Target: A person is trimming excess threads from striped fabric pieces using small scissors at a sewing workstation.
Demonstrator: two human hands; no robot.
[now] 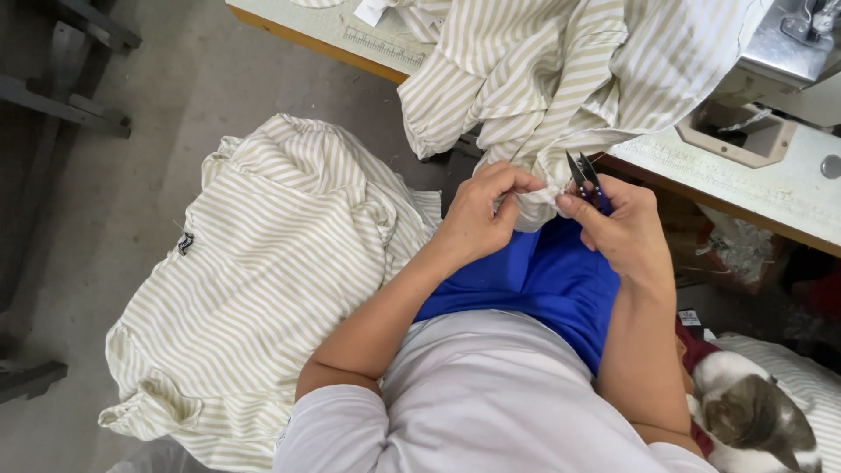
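Fingers [512, 182] of left hand [477, 219] pinching together on a fold of the striped garment [561, 79], hanging off the bench [771, 188] edge. Right hand [622, 228] just right of that fold, fingers clamped round small thread snips [585, 180], blades slightly apart, pointing up. Judging: trimming loose thread in hand. Next calling for keeping fabric taut, blade tips clear of cloth. Striped pile [254, 289] lying left of the fold; cat [753, 420] lower right.
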